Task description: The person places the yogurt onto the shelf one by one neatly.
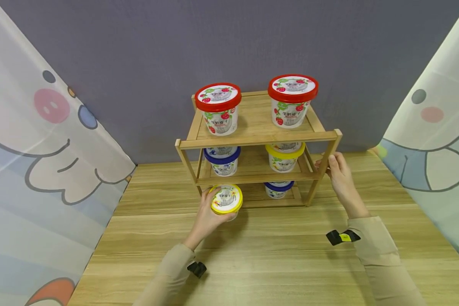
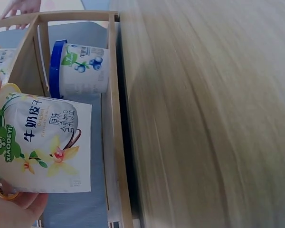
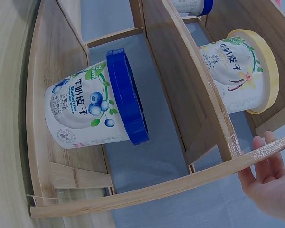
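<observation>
My left hand [image 1: 206,216] holds a yellow-lidded tub [image 1: 226,199] by its lid, thumb and fingers around the rim, in front of the lower left of a wooden rack [image 1: 260,139]. Vanilla flowers are printed on this tub's white side in the left wrist view. At the rack's right side, my right hand [image 1: 342,180] grips the front post [image 3: 209,178], its fingers bent around the wood. Nearest to it on the middle shelf is another yellow-lidded tub [image 3: 240,73]. A blue-lidded blueberry tub [image 3: 88,102] stands on the bottom shelf at the right.
Two red-lidded strawberry tubs, one at left [image 1: 219,108] and one at right [image 1: 292,102], stand on the top shelf. A blue-lidded tub [image 1: 223,162] occupies the middle shelf's left. Behind the rack rises a grey panel [image 1: 149,63]; printed curtains [image 1: 30,140] flank the wooden table [image 1: 275,255].
</observation>
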The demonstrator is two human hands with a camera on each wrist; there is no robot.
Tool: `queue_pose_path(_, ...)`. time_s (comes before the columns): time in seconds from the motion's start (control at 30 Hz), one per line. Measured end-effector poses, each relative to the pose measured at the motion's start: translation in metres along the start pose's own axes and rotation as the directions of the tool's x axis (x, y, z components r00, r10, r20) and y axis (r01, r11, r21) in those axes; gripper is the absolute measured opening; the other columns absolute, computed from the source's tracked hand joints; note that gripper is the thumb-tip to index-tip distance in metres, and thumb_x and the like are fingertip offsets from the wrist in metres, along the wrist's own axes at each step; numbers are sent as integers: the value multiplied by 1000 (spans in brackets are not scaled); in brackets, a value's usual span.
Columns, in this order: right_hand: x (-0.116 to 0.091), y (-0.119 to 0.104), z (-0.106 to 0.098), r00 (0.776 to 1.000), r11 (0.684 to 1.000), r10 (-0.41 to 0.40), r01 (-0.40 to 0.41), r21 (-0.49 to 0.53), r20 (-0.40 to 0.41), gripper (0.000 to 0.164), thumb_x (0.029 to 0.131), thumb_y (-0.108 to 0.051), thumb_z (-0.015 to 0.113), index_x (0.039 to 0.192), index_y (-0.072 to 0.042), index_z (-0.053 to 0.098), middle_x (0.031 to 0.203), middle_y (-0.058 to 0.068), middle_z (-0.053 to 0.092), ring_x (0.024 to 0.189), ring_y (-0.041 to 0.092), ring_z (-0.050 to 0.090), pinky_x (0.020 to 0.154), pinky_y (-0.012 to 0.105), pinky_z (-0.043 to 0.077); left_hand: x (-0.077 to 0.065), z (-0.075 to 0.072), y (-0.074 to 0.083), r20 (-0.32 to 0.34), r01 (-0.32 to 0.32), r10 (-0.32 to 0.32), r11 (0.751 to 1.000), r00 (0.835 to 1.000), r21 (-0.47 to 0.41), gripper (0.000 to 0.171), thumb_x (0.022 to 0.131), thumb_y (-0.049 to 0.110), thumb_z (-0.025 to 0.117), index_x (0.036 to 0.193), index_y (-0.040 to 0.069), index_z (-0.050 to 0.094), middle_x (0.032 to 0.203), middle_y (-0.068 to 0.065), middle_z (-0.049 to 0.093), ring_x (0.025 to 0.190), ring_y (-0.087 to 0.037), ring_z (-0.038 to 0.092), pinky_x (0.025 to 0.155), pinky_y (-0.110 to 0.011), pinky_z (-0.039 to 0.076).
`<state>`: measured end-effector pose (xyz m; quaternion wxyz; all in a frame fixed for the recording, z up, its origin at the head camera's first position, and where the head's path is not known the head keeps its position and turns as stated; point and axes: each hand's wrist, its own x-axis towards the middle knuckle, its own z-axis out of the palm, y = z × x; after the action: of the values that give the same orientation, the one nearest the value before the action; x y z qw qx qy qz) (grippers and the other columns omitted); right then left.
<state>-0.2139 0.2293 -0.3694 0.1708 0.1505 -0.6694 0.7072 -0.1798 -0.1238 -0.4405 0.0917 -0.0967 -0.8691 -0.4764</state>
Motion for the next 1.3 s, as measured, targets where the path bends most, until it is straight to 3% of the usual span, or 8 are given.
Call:
queue_pose_path(0.3,0,1,-1,1000,1000,0,0,-15,-3,14,97,-17,30,98,-13,43,88,-4,56,84,5,54,77,16,41,14,6,-5,16,19,-19,999,1000,-31,79,58,31,82,124,12,43,122,-11,34,103,-28,44,88,-48,37)
queue_pose_path(0.67,0,3,-2,1000,1000,-13,13,3,-6,17,95,-25,34,99,-12,45,89,1,56,85,10,55,77,16,42,29,10,-11,38,53,-51,998,998,-39,71,62,33,80,118,6,47,111,-12,41,100,-28,41,84,-49,38)
queue_pose_path(0.87,0,2,-1,1000,1000,0,0,-13,5,16,96,-24,33,100,-12,44,90,-2,55,86,6,54,78,15,41,40,12,-12,15,10,-10,1000,1000,-10,69,61,32,80,118,7,50,108,-11,53,108,-31,40,89,-51,33)
queue_pose_path(1.03,0,-1,0,1000,1000,7,-7,-17,7,17,96,-19,30,102,-10,43,90,1,54,86,8,54,78,15,41,47,14,-14,21,-1,1,1000,1000,8,55,63,32,80,105,4,58,94,-7,60,91,-24,51,81,-40,41)
queue_pose_path(1.2,-2,-12,6,1000,1000,4,-4,-23,6,15,97,-17,29,100,-11,43,88,-4,54,84,4,54,78,14,40,52,16,-17,73,55,-51,997,996,-53,46,66,35,77,93,3,59,83,-5,63,73,-16,57,65,-31,47)
queue_pose_path(1.3,-3,-18,10,1000,1000,2,-2,-29,9,15,97,-18,29,99,-12,43,88,-5,54,84,2,53,78,14,40,56,17,-18,84,72,-65,993,994,-90,45,66,35,76,94,3,60,83,-6,63,72,-16,59,64,-29,48)
